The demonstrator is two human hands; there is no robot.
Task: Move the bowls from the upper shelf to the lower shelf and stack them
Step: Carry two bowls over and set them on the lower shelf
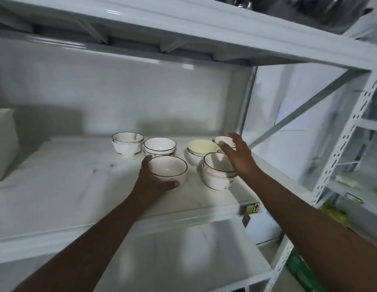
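The brown-rimmed bowl near the upper shelf's front edge is cupped by the left hand, while the right hand, fingers spread wide, is held over the black-rimmed stack toward the right edge.

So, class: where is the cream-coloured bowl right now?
In the head view, the cream-coloured bowl sits right of centre on the upper shelf, nested in a white bowl.

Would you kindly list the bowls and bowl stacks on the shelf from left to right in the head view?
Far-left stack → black-rimmed stack → brown-rimmed bowls held by the left hand → cream bowl stack → tall front stack → back right bowl, by the right hand.
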